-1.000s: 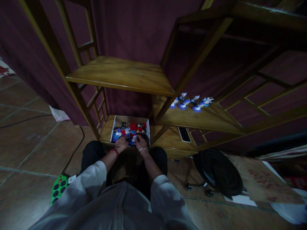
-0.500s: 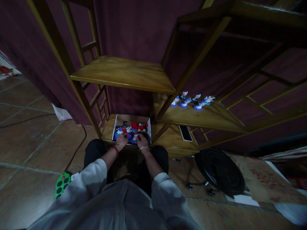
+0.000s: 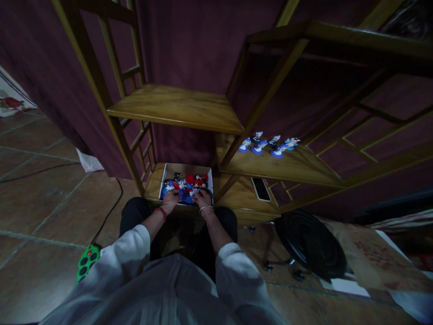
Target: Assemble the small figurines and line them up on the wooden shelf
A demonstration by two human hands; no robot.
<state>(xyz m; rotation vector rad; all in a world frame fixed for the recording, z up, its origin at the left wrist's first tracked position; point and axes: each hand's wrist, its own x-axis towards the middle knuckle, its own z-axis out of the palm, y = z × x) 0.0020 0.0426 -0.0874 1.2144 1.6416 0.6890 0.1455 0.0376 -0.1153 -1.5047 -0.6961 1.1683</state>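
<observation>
A shallow white box (image 3: 163,180) stands on the low wooden shelf in front of me, full of small toy figurines (image 3: 190,179) in red, blue, purple and black. My left hand (image 3: 171,198) reaches over the box's near left part, its fingers closed on a figurine with a purple-blue part. At the near right, my right hand (image 3: 203,198) has its fingers closed around a small blue-and-white figurine (image 3: 194,193). Both hands stay low among the toys, and the fingers partly cover what they grip.
Several figurines (image 3: 260,146) stand on the raised shelf (image 3: 287,167) to the right. Below it lies a phone (image 3: 260,188) with a dark screen. A bare upper shelf (image 3: 176,106) overhangs the box. A black round stool (image 3: 311,243) is at right, a green object (image 3: 88,261) on the floor at left.
The view has shifted slightly. Both hands remain over the box with nearly the same grip, and the right hand sits a little further right.
</observation>
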